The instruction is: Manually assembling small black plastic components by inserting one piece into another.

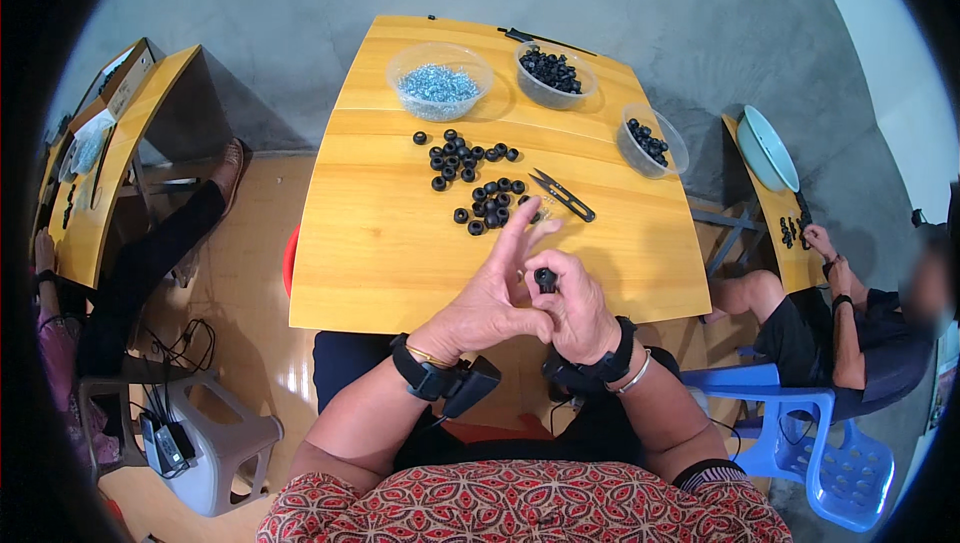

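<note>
The step in hand seemed to be finger work on a single black piece (545,280), held up over the table (365,278) close to its near edge, a little right of the middle. The right hand (578,311) had a narrow grip, pinching the piece; the left hand (480,301) stood beside it, grip wide, thumb and forefinger well apart, with nothing visible between their tips. The next move probably called for a steady right pinch while the left fingers closed in. Loose black beads (478,194) lay farther toward the far edge, with snips (575,203) right of them.
</note>
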A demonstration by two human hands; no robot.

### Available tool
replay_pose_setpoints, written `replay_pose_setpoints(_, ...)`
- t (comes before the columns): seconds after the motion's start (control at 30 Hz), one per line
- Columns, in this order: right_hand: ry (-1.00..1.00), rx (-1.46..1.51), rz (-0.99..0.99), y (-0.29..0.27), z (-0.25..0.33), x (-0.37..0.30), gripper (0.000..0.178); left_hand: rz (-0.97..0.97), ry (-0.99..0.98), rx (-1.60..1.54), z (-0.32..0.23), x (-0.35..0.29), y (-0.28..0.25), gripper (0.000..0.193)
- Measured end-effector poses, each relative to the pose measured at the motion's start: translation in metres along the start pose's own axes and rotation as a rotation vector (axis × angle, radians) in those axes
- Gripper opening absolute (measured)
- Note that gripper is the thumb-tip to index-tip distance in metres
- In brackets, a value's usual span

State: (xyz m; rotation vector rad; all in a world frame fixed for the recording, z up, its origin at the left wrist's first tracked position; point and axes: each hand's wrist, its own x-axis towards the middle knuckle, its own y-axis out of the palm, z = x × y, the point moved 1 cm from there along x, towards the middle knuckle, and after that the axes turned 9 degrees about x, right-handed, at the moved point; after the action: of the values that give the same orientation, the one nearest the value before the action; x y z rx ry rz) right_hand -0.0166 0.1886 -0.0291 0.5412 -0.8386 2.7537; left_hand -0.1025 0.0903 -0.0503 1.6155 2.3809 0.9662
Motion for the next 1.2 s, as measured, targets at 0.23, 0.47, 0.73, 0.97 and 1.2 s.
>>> replay_pose_setpoints(0.23,-0.124,-0.074,0.017,-0.001,0.012,-0.003,0.032,0.15,0.096,0.282,0.008,-0.001,0.002,0.07)
replay_pose_setpoints(0.47,-0.12,-0.058,0.011,-0.002,0.02,-0.001,0.025,0.053,0.095,0.316,0.011,-0.005,0.007,0.05)
replay_pose_setpoints(0.73,-0.065,0.063,-0.009,-0.002,0.006,-0.004,0.019,-0.044,0.081,0.335,0.02,-0.005,0.009,0.046)
replay_pose_setpoints(0.97,0.28,0.28,0.059,-0.027,0.012,-0.008,0.024,-0.19,-0.066,0.036,0.01,-0.001,0.001,0.021)
replay_pose_setpoints(1.2,0.226,0.194,0.013,-0.025,0.012,0.0,0.023,-0.136,-0.139,0.067,0.009,-0.004,-0.002,0.017)
